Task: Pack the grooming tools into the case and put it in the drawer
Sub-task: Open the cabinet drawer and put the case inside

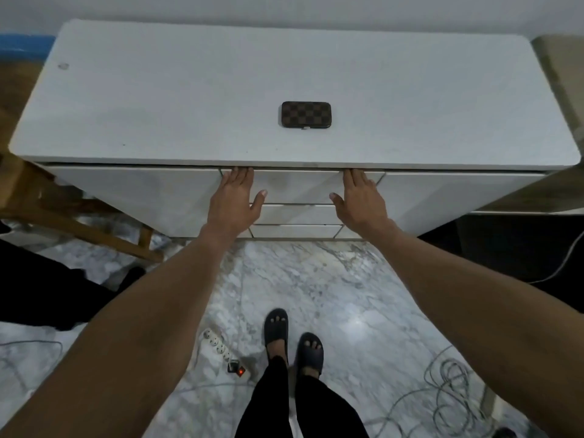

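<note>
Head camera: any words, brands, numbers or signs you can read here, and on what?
None can be read.
Checkered case on the white cabinet top: a brown check pattern only, no lettering visible.
Power strip on the floor: a red light glows at its near end, no legible marking.
Top drawer front, between the left hand and the right hand: blank.

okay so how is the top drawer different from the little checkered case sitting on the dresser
The top drawer is plain white; the checkered case is brown and dark.
The drawer front is upright and wide; the case is small and lies flat on the dresser top.
The left hand and right hand both rest on the drawer's front, fingertips at its top edge; nothing touches the case.
Both look closed.
</note>
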